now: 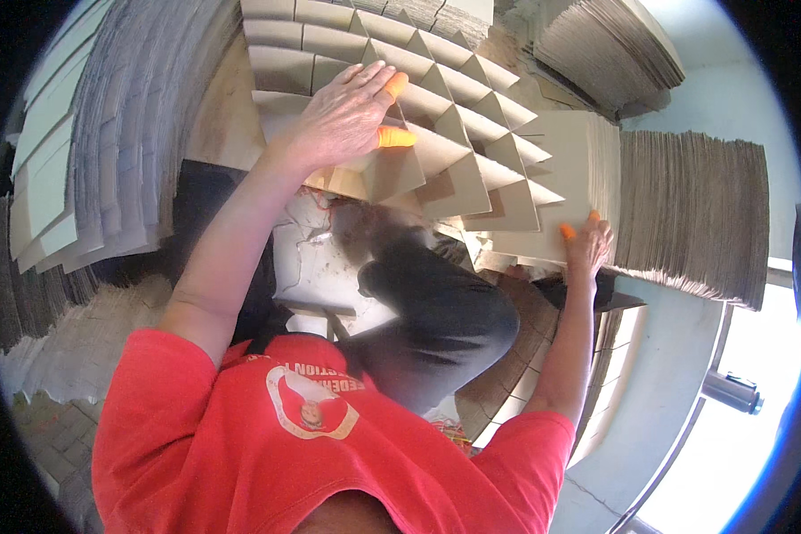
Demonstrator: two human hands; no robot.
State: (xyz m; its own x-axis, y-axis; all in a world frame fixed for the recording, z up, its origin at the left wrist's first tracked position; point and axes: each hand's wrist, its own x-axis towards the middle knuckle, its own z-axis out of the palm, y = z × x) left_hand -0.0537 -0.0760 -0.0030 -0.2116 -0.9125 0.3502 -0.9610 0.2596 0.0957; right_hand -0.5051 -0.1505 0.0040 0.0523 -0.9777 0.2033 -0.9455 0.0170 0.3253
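1. At the centre of the view, above the person's knee, stands a cardboard cell divider (pixel 436 116) — interlocked brown strips forming a grid of square pockets, tilted so the cells fan out toward the right.
2. The left hand (pixel 343 116) lies palm-down on the near left part of the grid, fingers (pixel 395 85) spread apart and flat on the strip edges, gripping nothing; two fingertips wear orange rubber caps.
3. The right hand (pixel 589 245) is at the lower right edge of a flat cardboard sheet (pixel 565 178) that leans just beside the divider; its fingers are curled on the sheet's edge, an orange cap showing on one — whether they pinch it fully cannot be told.
4. Behind that sheet a thick stack of cardboard sheets (pixel 694 214) stands on edge, touching it.
5. Another stack of cardboard (pixel 610 44) lies at upper right, and a tall pile of sheets (pixel 107 133) curves along the left.
6. Below, the person's dark trouser leg (pixel 436 311) and red shirt (pixel 311 445) fill the lower view, over a cracked pale floor (pixel 316 258).
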